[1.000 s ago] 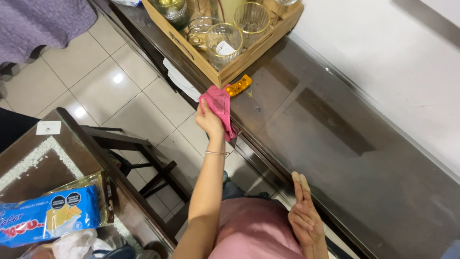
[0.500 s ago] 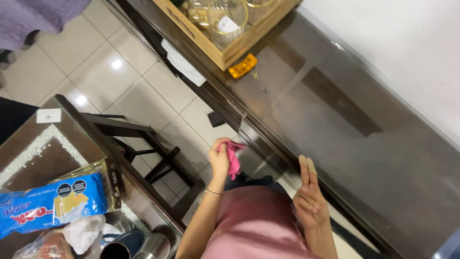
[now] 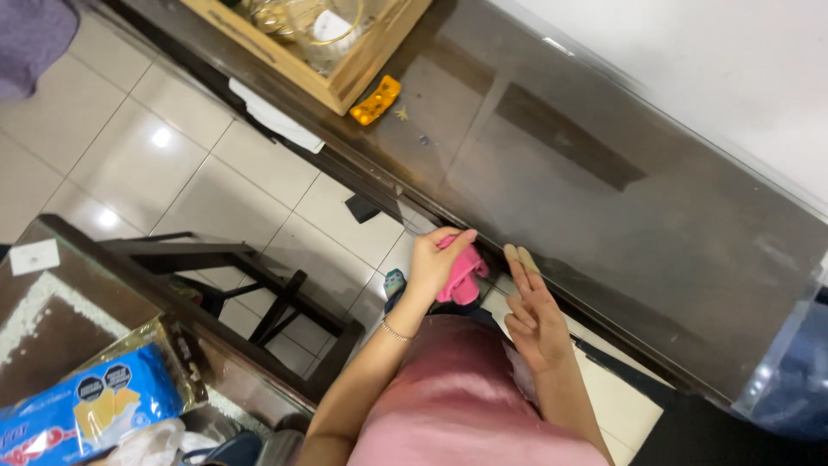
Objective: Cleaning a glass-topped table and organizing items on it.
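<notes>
My left hand [image 3: 433, 261] grips a crumpled pink cloth [image 3: 463, 275] at the near edge of the long dark glass-topped table [image 3: 604, 216]. Close to its right, my right hand [image 3: 533, 309] holds nothing; two fingers are stretched out toward the table edge and the others are curled. The two hands are almost touching, just below the table's front rim.
A wooden tray [image 3: 362, 65] with drinking glasses stands at the table's far left, an orange pill blister [image 3: 377, 99] beside it. A second glass table [image 3: 78, 328] at lower left carries a blue wafer packet [image 3: 86, 410]. Tiled floor [image 3: 172, 164] and a white wall [image 3: 707, 78] frame the scene.
My left hand brought the pink cloth back from beside the tray, along the table edge, to just in front of me next to my right hand. The view swung right.
</notes>
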